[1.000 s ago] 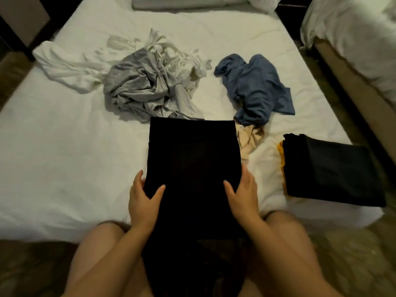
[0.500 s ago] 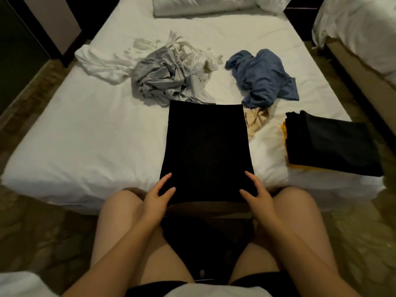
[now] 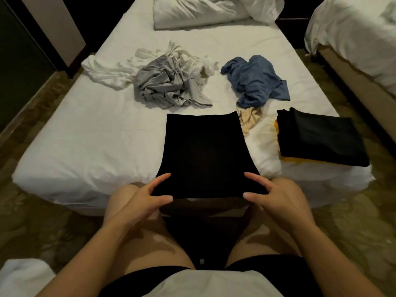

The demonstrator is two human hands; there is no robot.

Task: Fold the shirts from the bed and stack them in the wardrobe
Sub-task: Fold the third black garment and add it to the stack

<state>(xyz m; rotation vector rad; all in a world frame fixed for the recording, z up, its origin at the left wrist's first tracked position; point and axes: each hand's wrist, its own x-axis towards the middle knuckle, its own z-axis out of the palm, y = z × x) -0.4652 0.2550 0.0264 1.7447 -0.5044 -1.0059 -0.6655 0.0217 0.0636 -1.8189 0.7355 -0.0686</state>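
A black shirt (image 3: 203,153), folded into a long strip, lies on the white bed (image 3: 90,146) with its near end lifted off the bed's front edge. My left hand (image 3: 147,198) pinches the near left corner and my right hand (image 3: 272,196) pinches the near right corner. Its lower part hangs down between my knees. A stack of folded shirts (image 3: 321,138), black on top of yellow, rests at the bed's right front corner. Unfolded shirts lie further back: a grey one (image 3: 169,86), a white one (image 3: 107,71), a blue one (image 3: 255,80) and a beige one (image 3: 249,118).
Pillows (image 3: 199,11) sit at the head of the bed. A second bed (image 3: 353,39) stands to the right across a narrow strip of patterned floor (image 3: 351,221). A dark wall and a pale door panel (image 3: 55,28) are at the left. The wardrobe is not in view.
My view pulled back from the bed. Both hands slid down the black shirt to its near end and took hold of the corners, lifting that edge.
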